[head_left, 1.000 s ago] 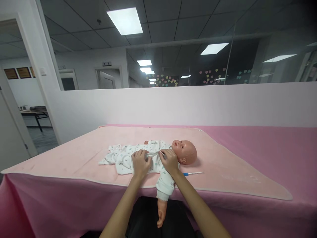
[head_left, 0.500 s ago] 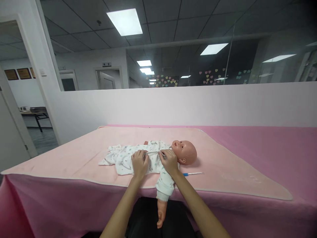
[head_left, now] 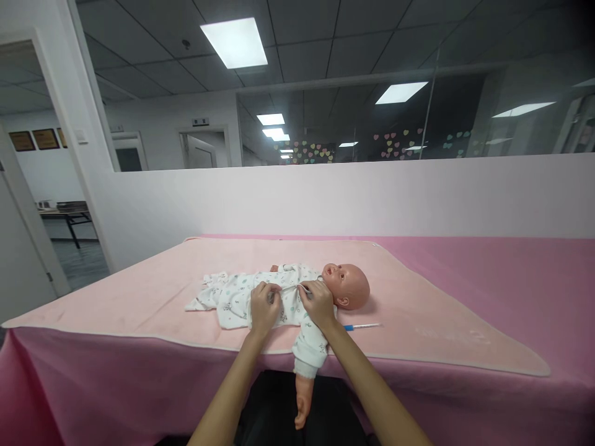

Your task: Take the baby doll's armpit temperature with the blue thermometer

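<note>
A baby doll (head_left: 349,286) lies on its back with its head to the right. It wears a white printed baby outfit (head_left: 235,303), and one arm (head_left: 304,396) hangs over the near edge of the bed. Over the doll's chest, my left hand (head_left: 264,308) pinches one end of a thin white tie string (head_left: 290,286). My right hand (head_left: 318,302), close to the doll's neck, has its fingers closed on the string's other side. The string runs between both hands; the fingertips partly hide it.
A thin stick with a blue end (head_left: 362,326), perhaps a thermometer, lies beside my right wrist. Beneath the doll is a peach pad (head_left: 139,297) on a pink cover (head_left: 502,279). A white half wall (head_left: 353,198) with glass above stands behind.
My left hand has shifted slightly to the right, closer to my right hand, and the visible stretch of string is shorter. The doll and my right hand stay in place.
</note>
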### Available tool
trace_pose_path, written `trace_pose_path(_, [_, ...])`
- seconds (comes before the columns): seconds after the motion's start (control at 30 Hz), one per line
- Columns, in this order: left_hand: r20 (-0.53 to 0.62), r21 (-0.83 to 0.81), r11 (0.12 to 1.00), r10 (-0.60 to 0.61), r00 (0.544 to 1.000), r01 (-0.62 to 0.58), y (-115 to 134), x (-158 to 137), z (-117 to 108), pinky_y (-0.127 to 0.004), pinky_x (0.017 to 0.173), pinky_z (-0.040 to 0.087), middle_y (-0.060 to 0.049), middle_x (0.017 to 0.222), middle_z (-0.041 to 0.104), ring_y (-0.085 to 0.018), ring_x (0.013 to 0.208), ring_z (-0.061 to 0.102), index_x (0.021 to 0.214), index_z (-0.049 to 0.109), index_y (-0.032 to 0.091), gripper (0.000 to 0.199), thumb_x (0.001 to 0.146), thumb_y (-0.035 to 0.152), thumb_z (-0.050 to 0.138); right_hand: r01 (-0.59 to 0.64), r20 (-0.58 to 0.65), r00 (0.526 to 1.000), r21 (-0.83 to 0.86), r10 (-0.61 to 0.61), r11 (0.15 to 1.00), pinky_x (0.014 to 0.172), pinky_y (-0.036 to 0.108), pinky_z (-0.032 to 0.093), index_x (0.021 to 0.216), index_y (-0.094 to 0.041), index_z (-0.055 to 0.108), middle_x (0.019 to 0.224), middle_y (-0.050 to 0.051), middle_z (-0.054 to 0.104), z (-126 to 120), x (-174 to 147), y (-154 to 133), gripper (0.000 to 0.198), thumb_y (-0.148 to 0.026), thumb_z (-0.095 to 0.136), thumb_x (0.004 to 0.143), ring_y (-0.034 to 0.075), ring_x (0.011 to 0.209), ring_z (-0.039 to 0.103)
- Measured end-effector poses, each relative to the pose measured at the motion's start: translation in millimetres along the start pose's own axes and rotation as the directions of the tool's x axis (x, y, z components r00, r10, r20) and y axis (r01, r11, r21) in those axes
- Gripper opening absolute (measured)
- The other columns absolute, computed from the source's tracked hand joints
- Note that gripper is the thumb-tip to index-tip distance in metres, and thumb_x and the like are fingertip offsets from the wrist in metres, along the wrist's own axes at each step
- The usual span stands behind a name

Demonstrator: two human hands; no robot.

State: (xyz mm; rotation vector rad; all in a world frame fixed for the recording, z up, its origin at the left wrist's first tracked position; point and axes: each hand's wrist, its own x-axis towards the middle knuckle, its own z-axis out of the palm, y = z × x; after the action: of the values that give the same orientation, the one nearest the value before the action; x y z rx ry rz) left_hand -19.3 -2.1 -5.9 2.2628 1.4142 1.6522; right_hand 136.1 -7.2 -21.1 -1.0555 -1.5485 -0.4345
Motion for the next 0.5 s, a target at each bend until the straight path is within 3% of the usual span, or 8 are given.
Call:
trace_pose_path(0.13, [0.021, -0.011, 1.0, 0.004, 1.0, -0.004, 0.6, -0.4, 0.4, -0.03, 0.075, 0.038, -0.002, 0.079, 0.057, -0.017, 0.08, 0.053, 0.078, 0.056, 0.022, 0.016, 0.077, 0.017, 0.041, 0.006, -0.002, 1.0, -0.006, -0.006, 1.0, 0.065, 0.027, 0.04, 0.074, -0.02, 0.06, 0.067, 0.003, 0.063, 0.0, -0.1, 0.4, 0.016, -0.024, 0.048, 0.083, 0.016, 0.068, 0.056])
trace_pose_path(0.33, [-0.004, 0.228, 0.974, 0.014, 1.0, -0.013, 0.7, -1.5, 4.8, -0.039, 0.084, 0.03, -0.004, 0.082, 0.059, -0.021, 0.084, 0.051, 0.08, 0.055, 0.021, 0.013, 0.079, 0.025, 0.043, -0.006, 0.008, 1.0, -0.008, 0.006, 1.0, 0.066, 0.027, 0.04, 0.074, -0.019, 0.06, 0.068, 0.003, 0.063, -1.3, 0.0, -0.8, 0.016, -0.024, 0.047, 0.083, 0.016, 0.068, 0.056])
trace_pose_path(0.5, [-0.02, 0.199, 0.98, -0.005, 1.0, 0.009, 0.5, -1.2, 3.7, -0.036, 0.081, 0.031, -0.003, 0.079, 0.059, -0.02, 0.08, 0.051, 0.074, 0.05, 0.021, 0.01, 0.078, 0.026, 0.043, 0.0, -0.002, 1.0, -0.002, 0.0, 1.0, 0.064, 0.027, 0.04, 0.074, -0.02, 0.06, 0.067, 0.003, 0.063, -0.8, 0.0, 0.0, 0.016, -0.024, 0.048, 0.083, 0.016, 0.068, 0.056])
